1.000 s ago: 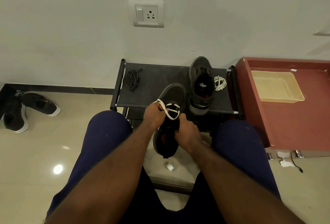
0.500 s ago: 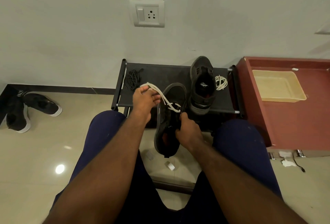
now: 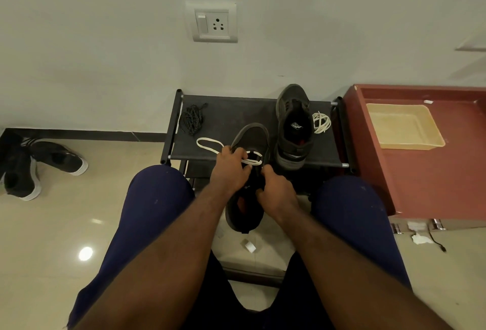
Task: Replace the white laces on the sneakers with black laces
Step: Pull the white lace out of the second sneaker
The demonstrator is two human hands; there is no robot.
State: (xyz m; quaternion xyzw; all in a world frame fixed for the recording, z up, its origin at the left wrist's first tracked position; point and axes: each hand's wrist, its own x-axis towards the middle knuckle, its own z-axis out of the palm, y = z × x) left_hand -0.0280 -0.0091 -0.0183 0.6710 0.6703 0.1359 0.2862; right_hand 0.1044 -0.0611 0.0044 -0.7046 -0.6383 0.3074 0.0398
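Our left hand (image 3: 231, 169) pinches the white lace (image 3: 207, 144) of the sneaker (image 3: 252, 135) our right hand (image 3: 276, 193) grips between our knees, while the rack (image 3: 236, 111) holds one second sneaker (image 3: 294, 129), one loose white lace (image 3: 320, 123) and one black lace bundle (image 3: 193, 119).

Glossy floor tiles (image 3: 52, 224), matt cloth rack shelf (image 3: 236, 111) (metal tubes), plastic tray (image 3: 410, 142)
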